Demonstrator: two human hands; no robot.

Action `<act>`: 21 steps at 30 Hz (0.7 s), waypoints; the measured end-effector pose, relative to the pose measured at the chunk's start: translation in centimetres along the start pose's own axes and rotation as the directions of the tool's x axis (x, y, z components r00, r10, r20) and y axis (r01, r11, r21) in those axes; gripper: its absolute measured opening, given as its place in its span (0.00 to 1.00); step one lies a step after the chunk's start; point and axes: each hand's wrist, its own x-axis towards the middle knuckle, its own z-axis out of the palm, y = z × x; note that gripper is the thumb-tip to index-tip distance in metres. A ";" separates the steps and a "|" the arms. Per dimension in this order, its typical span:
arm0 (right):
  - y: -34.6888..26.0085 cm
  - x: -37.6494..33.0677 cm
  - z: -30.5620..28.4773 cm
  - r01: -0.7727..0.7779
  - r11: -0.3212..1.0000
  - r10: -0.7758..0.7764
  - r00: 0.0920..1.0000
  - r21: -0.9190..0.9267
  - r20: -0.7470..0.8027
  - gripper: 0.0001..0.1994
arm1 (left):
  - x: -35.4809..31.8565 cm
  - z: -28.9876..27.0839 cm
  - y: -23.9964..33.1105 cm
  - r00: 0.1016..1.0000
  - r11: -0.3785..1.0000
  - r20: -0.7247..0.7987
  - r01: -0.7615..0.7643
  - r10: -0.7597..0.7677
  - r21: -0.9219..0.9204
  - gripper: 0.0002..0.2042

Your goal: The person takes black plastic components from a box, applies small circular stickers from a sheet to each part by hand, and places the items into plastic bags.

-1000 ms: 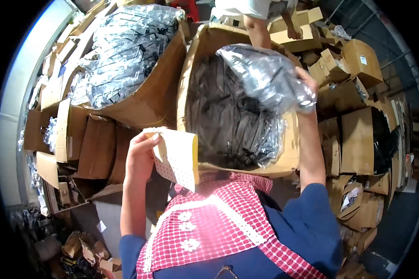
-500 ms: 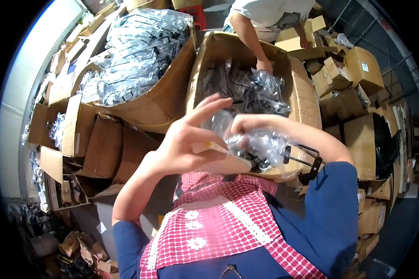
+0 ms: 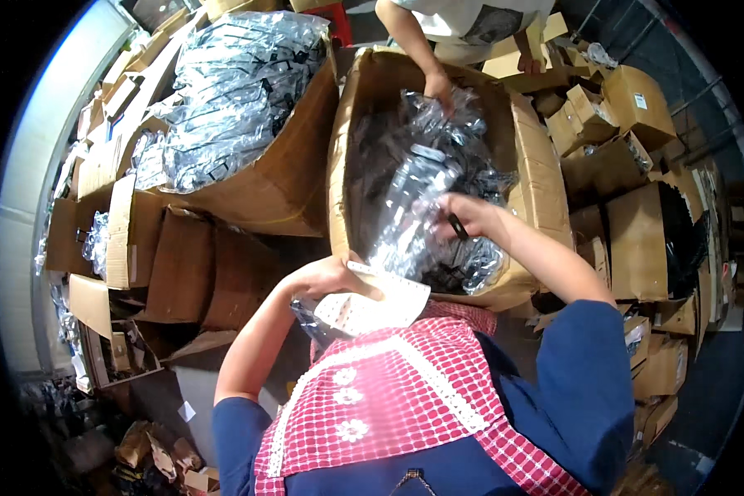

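Observation:
My left hand (image 3: 326, 277), at the near edge of the big carton, is closed on a white sheet (image 3: 372, 304) that looks like a label sheet. Under that hand hangs a clear plastic bag (image 3: 309, 319) with something dark inside. My right hand (image 3: 469, 217) reaches into the open carton (image 3: 544, 174), against clear plastic bags (image 3: 413, 186) with black parts in them. Blur and shiny plastic hide its fingertips, so its grip is unclear. A small black piece (image 3: 457, 226) shows at this hand. Across the carton, a co-worker's hand (image 3: 440, 91) touches the same bags.
To the left, another large carton (image 3: 264, 186) is heaped with bagged black parts (image 3: 240, 91). Open brown boxes (image 3: 174, 264) stand below it. More cartons (image 3: 636, 248) are stacked along the right. A co-worker in a white shirt (image 3: 471, 25) stands at the far side.
My right hand has moved from beside my left hand out over the carton. My left hand has lowered with the sheet. The co-worker's hand has shifted left, with bags raised beneath it.

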 end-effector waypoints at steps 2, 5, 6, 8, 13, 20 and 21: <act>-2.8 -2.0 7.1 0.088 0.979 -0.186 0.751 -0.183 -0.634 0.12 | -1.3 0.4 -0.5 0.994 0.935 -0.109 -0.058 0.022 -0.349 0.18; -3.0 -5.8 9.6 0.307 0.856 -0.506 0.661 -0.416 -0.554 0.07 | -2.6 0.9 1.3 0.937 0.909 -0.348 -0.161 0.019 -0.383 0.19; -3.2 -6.3 11.7 0.295 0.833 -0.517 0.718 -0.468 -0.467 0.05 | -2.9 0.7 1.9 0.935 0.911 -0.353 -0.124 -0.026 -0.394 0.19; -2.1 -5.8 15.9 0.290 0.524 -0.688 0.699 -0.801 -0.197 0.05 | -2.5 0.8 1.4 0.920 0.916 -0.391 -0.172 0.018 -0.362 0.18; -2.3 -3.9 19.6 0.173 -0.199 -0.680 0.684 -0.964 0.264 0.08 | -2.9 1.6 3.0 0.885 0.977 -0.457 -0.170 0.093 -0.131 0.10; -3.2 -3.8 20.4 0.179 -0.309 -0.545 0.771 -0.934 0.328 0.08 | -3.5 1.9 3.2 0.839 0.960 -0.469 -0.221 0.277 0.170 0.09; -3.3 -3.9 20.4 0.185 -0.315 -0.554 0.760 -0.931 0.339 0.08 | -3.7 2.0 3.4 0.848 0.964 -0.463 -0.195 0.259 0.182 0.10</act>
